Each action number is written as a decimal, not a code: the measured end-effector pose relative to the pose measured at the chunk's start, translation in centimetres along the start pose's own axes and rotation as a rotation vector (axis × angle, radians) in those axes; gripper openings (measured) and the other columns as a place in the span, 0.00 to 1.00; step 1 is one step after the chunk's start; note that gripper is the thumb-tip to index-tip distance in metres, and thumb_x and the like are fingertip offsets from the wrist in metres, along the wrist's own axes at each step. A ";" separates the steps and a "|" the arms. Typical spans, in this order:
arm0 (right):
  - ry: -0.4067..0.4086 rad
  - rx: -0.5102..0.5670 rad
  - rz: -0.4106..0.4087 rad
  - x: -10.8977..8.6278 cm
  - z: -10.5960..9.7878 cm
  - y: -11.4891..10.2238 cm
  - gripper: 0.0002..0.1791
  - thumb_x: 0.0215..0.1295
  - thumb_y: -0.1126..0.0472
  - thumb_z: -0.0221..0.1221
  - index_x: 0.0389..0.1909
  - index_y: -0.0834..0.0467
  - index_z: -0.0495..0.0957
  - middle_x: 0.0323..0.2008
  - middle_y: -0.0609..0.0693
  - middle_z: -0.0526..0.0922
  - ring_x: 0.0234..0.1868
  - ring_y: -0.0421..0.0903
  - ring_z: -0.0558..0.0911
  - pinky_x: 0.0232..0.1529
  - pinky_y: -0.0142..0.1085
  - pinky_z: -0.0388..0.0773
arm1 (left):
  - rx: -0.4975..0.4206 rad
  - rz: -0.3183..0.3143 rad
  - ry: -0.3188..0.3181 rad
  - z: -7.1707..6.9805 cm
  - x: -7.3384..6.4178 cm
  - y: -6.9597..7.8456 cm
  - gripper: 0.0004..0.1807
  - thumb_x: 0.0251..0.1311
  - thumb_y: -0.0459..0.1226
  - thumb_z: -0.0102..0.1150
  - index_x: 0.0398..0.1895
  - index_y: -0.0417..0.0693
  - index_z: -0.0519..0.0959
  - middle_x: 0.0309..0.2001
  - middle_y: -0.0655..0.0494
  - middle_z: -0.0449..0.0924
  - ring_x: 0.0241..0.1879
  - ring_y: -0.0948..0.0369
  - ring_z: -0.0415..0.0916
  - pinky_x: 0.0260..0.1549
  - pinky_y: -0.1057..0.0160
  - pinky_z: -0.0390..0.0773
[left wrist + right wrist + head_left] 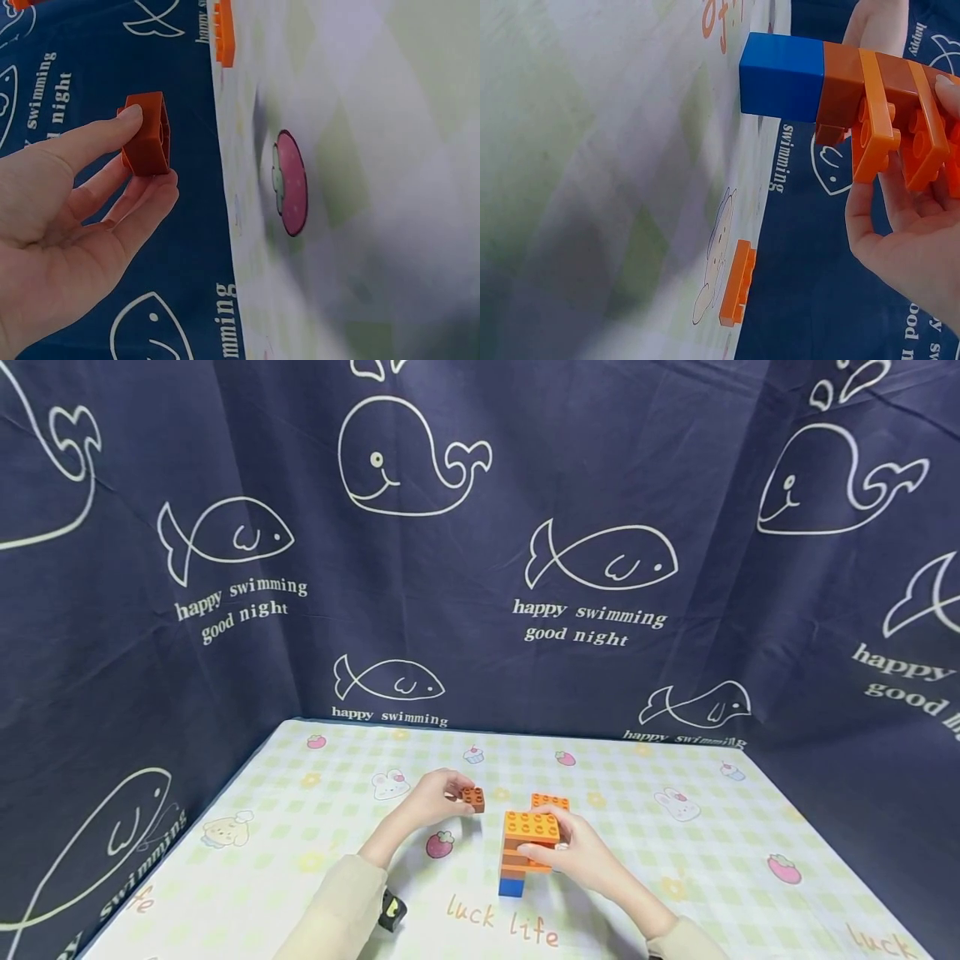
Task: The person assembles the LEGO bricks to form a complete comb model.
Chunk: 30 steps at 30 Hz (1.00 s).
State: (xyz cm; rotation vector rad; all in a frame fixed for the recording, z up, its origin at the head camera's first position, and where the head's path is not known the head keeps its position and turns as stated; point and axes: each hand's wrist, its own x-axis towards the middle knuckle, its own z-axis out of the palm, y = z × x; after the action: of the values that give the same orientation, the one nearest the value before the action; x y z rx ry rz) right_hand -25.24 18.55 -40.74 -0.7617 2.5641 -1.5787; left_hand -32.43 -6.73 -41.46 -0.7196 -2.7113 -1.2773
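My left hand (433,800) pinches a small brown brick (472,799) with studs on top between thumb and fingertips. In the left wrist view, that brick (148,135) is held above the tablecloth. My right hand (577,853) grips the upper part of an upright brick stack, thumb on the near side and fingers behind. A blue brick (512,887) forms the stack's foot; above it, brown bricks (841,81) alternate with jutting orange plates (877,116). An orange studded plate (531,827) tops the stack. Whether the blue foot touches the table, I cannot tell.
Behind the stack, a loose orange plate (551,800) lies on the patterned tablecloth (645,910). A black object with a bright green mark (392,910) shows beside the left sleeve. Dark blue curtains (480,577) with whale and fish drawings enclose the table.
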 end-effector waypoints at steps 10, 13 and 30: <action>0.001 0.021 0.007 0.0 0.0 0.1 0.22 0.57 0.56 0.65 0.51 0.58 0.73 0.38 0.51 0.81 0.36 0.35 0.79 0.38 0.29 0.76 | -0.036 0.005 0.002 0.0 -0.1 1.2 0.18 0.49 0.35 0.69 0.45 0.40 0.80 0.39 0.52 0.81 0.40 0.57 0.77 0.40 0.67 0.79; 0.003 0.004 0.010 0.0 0.0 0.1 0.23 0.56 0.55 0.66 0.51 0.59 0.73 0.38 0.51 0.81 0.37 0.35 0.78 0.38 0.28 0.76 | -0.052 0.026 -0.001 0.0 0.0 1.6 0.20 0.49 0.35 0.69 0.47 0.38 0.79 0.40 0.49 0.81 0.40 0.55 0.78 0.41 0.67 0.80; 0.023 -0.032 0.022 0.1 0.1 0.2 0.23 0.55 0.53 0.66 0.50 0.57 0.74 0.39 0.49 0.81 0.39 0.37 0.78 0.42 0.28 0.76 | -0.085 0.117 0.015 -0.3 -0.7 4.2 0.19 0.54 0.37 0.65 0.49 0.39 0.79 0.47 0.46 0.81 0.45 0.54 0.79 0.45 0.64 0.81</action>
State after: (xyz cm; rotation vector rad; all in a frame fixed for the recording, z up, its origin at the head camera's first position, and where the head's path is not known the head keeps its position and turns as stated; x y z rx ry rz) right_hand -25.38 18.47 -40.97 -0.7193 2.6102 -1.5532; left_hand -30.07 -4.91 -38.46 -0.8590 -2.5742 -1.3711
